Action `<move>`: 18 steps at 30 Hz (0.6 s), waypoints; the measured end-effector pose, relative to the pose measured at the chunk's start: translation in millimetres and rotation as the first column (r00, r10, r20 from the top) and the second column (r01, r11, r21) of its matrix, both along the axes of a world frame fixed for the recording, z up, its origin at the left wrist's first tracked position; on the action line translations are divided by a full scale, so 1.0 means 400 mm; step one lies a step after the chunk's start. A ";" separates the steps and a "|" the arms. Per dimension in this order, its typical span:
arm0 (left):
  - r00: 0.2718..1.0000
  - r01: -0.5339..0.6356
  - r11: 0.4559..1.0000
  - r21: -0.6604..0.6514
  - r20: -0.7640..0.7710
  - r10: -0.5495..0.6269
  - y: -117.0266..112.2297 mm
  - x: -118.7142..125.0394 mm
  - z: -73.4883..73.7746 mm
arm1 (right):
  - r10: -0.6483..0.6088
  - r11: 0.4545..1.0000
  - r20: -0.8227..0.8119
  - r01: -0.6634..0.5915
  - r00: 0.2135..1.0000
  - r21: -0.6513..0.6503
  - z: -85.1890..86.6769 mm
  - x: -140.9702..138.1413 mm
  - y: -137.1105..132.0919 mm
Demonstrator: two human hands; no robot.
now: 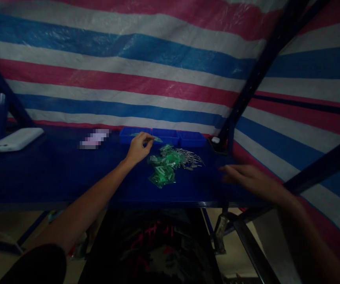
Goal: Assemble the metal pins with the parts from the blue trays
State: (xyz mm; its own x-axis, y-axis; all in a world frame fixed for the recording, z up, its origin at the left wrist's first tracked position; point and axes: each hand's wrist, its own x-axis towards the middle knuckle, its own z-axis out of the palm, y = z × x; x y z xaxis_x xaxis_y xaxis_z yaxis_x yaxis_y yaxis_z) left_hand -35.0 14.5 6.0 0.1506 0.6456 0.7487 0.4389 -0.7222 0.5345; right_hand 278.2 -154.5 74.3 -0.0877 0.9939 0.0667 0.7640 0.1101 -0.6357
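My left hand [141, 148] reaches to the front of the blue bins, thumb and fingers pinched together on a small clear green-tinted plastic bag [158, 139]. Just right of that hand, a pile of small green-tinted plastic bags [164, 171] with pale pieces inside lies on the blue table. Thin metal pins [191, 157] are heaped against the pile's right side. Over the table's right part, apart from the pile, is my right hand [242, 175]; motion smears its fingers, so I cannot make out whether it holds anything.
Three joined blue bins [192, 139] stand along the back; some green-tinted plastic shows in the left one. A white power bank [17, 139] with a cable lies at left, near a blurred-out patch [95, 139]. Blue metal posts [254, 75] and striped sheeting [122, 79] enclose the table [54, 173].
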 end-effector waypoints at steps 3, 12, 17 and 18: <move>1.000 0.018 0.999 0.051 0.018 -0.019 -0.013 0.010 0.005 | 0.091 0.986 -0.526 -0.151 0.845 -0.071 -0.020 -0.132 0.158; 0.993 0.080 0.996 0.048 0.083 -0.084 -0.036 0.020 0.002 | -0.072 0.983 -0.916 -0.129 0.395 -0.132 -0.098 -0.339 0.411; 0.976 0.209 0.978 0.021 -0.073 -0.207 -0.045 0.036 -0.010 | 0.017 0.989 -0.856 -0.133 0.517 -0.061 -0.134 -0.327 0.387; 0.968 0.224 0.975 0.002 -0.116 -0.223 -0.044 0.039 -0.013 | 0.045 0.994 -0.824 -0.105 0.565 -0.018 -0.144 -0.327 0.385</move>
State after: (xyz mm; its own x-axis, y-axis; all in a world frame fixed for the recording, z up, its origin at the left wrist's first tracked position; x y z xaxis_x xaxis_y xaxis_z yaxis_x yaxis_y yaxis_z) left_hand -19.3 -3.2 0.7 0.3750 0.5744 0.7276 0.3230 -0.8167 0.4783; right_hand 147.3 -0.6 16.9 -0.0995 0.9908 0.0920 -0.1001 0.0820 -0.9916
